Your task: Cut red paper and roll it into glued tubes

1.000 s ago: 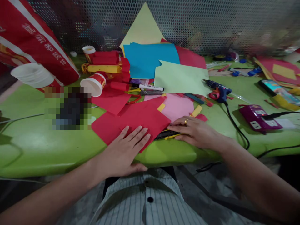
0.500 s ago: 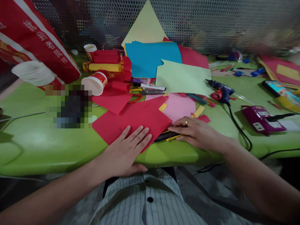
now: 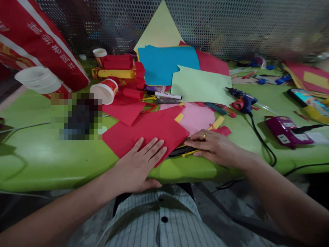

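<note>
My left hand (image 3: 140, 164) lies with spread fingers on red paper (image 3: 146, 128) at the front edge of the green table. Just right of that paper, my right hand (image 3: 213, 147), with a gold ring on one finger, has its fingers closed around the end of a dark, flat tool (image 3: 181, 150). What kind of tool it is cannot be made out. A thin yellow strip (image 3: 190, 153) lies along it, running under the fingers. Pink paper (image 3: 199, 118) sits behind my right hand.
Behind are a pale green sheet (image 3: 202, 84), blue paper (image 3: 167, 65), a white marker (image 3: 168, 95) and scissors (image 3: 151, 103). A paper cup (image 3: 104, 92) lies at left. On the right are a glue gun (image 3: 243, 99), its black cable and a purple power socket (image 3: 288, 132).
</note>
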The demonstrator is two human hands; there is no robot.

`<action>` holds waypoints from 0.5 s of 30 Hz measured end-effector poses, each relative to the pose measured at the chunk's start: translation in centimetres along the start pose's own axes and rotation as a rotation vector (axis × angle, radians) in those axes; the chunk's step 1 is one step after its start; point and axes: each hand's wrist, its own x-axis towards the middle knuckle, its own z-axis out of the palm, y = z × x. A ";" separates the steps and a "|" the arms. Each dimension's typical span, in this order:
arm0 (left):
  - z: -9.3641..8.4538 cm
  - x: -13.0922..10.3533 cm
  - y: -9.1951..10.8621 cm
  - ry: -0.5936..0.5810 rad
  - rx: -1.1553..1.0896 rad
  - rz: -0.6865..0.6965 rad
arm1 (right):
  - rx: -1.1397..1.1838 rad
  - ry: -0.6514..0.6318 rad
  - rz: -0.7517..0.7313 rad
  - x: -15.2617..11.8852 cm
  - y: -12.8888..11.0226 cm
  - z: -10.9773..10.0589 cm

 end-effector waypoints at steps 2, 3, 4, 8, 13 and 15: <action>0.0 0.0 0.0 0.001 -0.001 0.005 | 0.007 0.021 -0.017 -0.2 0.0 0.1; 0.0 0.0 0.0 0.003 0.001 0.005 | 0.009 0.037 -0.024 -0.2 0.0 0.2; 0.0 0.0 0.0 0.001 0.006 0.004 | 0.008 0.052 -0.028 -0.2 0.0 0.2; 0.1 0.1 0.0 -0.013 0.020 0.002 | 0.000 0.058 -0.036 0.1 -0.4 0.5; 0.0 0.1 0.0 -0.021 0.013 0.004 | 0.032 0.052 -0.025 0.2 -0.6 0.5; 0.0 0.1 0.0 -0.016 0.008 0.007 | 0.031 0.059 -0.032 0.1 -0.5 0.5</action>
